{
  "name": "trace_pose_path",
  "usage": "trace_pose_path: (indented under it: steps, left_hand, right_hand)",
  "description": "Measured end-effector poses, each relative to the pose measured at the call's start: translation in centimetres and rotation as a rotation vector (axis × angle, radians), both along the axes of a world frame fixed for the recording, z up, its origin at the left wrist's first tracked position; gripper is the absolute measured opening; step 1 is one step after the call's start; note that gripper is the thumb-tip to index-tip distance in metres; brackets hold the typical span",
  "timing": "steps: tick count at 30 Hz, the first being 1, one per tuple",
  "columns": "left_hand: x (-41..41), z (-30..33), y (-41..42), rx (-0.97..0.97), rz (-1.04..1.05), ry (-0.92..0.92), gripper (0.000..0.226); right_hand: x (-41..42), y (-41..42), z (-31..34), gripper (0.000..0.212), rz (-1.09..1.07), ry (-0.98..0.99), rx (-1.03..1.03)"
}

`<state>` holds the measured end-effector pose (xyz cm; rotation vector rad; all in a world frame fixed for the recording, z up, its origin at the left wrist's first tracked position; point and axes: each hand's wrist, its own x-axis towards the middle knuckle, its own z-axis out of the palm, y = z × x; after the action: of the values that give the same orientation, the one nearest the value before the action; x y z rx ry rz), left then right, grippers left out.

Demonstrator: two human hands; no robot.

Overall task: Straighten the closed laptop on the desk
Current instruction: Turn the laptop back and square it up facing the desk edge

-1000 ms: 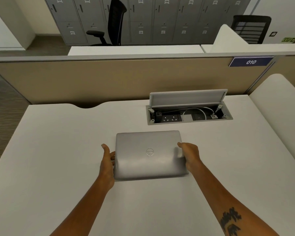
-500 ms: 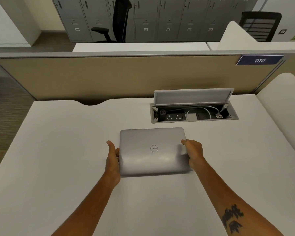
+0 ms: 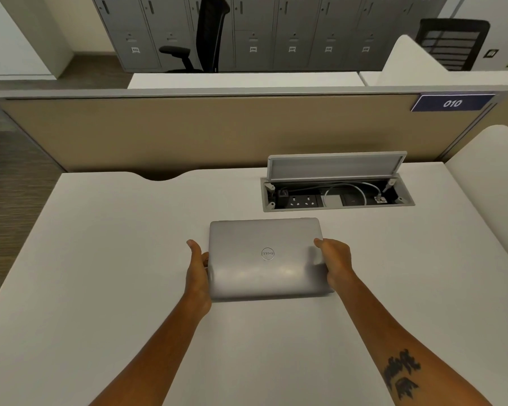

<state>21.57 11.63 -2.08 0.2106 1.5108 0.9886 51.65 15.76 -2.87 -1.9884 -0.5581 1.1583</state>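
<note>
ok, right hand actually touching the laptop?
Touching. Head view: the right hand wraps the laptop's right edge, thumb lying on the lid, no gap visible.

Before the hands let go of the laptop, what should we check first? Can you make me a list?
1. Laptop lid closed: ok, it is shut flat with the logo up.
2. Both hands on it: ok, the left hand is at its left edge and the right hand at its right edge.
3. Laptop lying flat on the desk: cannot tell, the near edge may be slightly lifted.
4. Laptop square with the desk: ok, its far edge runs roughly in line with the open socket box.
5. Clear of the socket box: ok, bare desk shows between them.
6. Cables out of the way: ok, they stay inside the box.
</note>
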Motion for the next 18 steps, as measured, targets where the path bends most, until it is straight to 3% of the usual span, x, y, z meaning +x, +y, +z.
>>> trace_pose_path:
  steps: [4, 12, 18]
  left_hand:
    - [0.12, -0.10, -0.02, 0.003, -0.017, 0.009, 0.087]
    - [0.19, 0.01, -0.11, 0.013, -0.033, 0.007, 0.084]
    - [0.07, 0.30, -0.36, 0.027, -0.060, 0.003, 0.096]
  right_hand:
    - [0.11, -0.12, -0.35, 0.021, 0.002, 0.005, 0.004]
    - [0.09, -0.30, -0.59, 0.022, 0.024, -0.004, 0.008]
    - [0.23, -0.44, -0.86, 0.013, 0.063, -0.008, 0.019]
